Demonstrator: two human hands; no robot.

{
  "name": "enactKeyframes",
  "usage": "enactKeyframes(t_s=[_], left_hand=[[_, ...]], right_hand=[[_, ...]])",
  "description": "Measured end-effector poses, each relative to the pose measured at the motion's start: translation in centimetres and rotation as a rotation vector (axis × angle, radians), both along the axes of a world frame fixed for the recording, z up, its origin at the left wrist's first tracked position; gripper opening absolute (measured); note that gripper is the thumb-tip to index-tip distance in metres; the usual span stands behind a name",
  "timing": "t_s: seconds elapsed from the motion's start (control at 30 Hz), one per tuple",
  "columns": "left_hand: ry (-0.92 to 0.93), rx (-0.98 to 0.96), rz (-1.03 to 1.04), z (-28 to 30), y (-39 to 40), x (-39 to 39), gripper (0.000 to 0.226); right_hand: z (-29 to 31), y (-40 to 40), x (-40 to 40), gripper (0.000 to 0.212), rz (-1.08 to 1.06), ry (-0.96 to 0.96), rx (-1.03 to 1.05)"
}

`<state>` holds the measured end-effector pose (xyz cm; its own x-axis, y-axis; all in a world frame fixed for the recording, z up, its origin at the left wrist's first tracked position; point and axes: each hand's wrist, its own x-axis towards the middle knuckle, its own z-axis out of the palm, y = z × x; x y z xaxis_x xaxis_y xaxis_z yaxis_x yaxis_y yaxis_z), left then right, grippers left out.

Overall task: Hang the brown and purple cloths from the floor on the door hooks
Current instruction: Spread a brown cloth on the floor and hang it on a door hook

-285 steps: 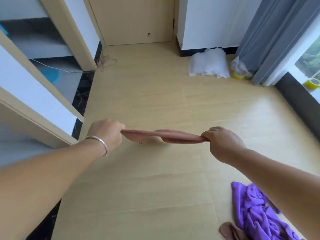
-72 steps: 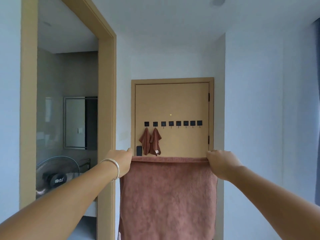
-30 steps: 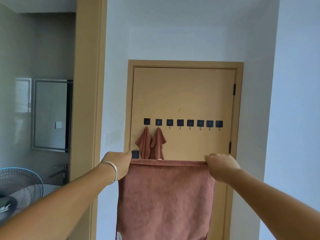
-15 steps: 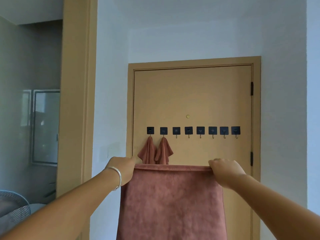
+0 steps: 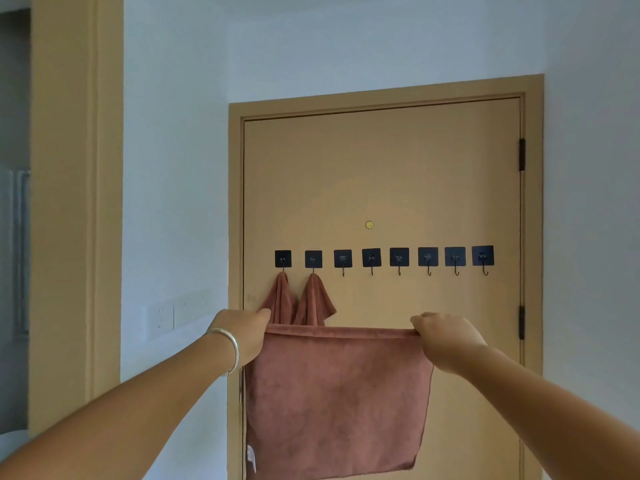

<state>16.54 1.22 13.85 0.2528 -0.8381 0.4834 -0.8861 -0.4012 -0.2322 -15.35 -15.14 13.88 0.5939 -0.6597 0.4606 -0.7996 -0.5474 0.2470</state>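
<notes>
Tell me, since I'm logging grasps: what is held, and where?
The brown cloth, by its top corners: left hand and right hand.

Six bare hooks (image 5: 399, 261) run along the door (image 5: 381, 174) to the right of two hung brown cloths (image 5: 301, 303), which take the two leftmost hooks. The stretched brown cloth (image 5: 339, 393), held between left hand (image 5: 246, 332) and right hand (image 5: 446, 337), hangs below the row, leaving open door face above.

The cloth (image 5: 337, 400) held up before the door (image 5: 381, 174) is plain reddish brown, like the two smaller cloths (image 5: 299, 301) hanging on it. The door is tan; its hooks (image 5: 384, 258) have black square backs, and the wall (image 5: 173, 150) beside it is pale bluish white. The bracelet (image 5: 230, 348) is silver.
</notes>
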Motion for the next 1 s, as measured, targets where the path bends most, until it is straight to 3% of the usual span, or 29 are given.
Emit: enactKeyframes(t_s=[0.23,0.43,0.57,0.73,0.87,1.0], left_hand=[[0.092,-0.008,-0.171,-0.7,-7.2,4.0,0.056],[0.528,-0.103,-0.437,0.0,-14.1,9.3,0.057],[0.667,-0.270,-0.607,1.7,-18.4,12.1,0.063],[0.534,-0.316,-0.668,2.2,-22.8,15.5,0.058],[0.410,-0.270,-0.677,1.4,-25.7,17.3,0.042],[0.325,-0.320,-0.695,0.9,-28.0,17.9,0.021]], right_hand=[[-1.1,-6.7,3.7,0.033,0.071,-0.147,-0.019],[0.0,-12.1,8.4,0.045,0.113,-0.370,0.067],[1.4,-15.4,11.9,0.061,0.106,-0.621,0.153],[2.1,-19.1,15.5,0.061,0.127,-0.873,0.181],[2.0,-21.2,17.3,0.056,0.149,-1.049,0.227],[2.1,-23.7,18.4,0.048,0.179,-1.101,0.316]])
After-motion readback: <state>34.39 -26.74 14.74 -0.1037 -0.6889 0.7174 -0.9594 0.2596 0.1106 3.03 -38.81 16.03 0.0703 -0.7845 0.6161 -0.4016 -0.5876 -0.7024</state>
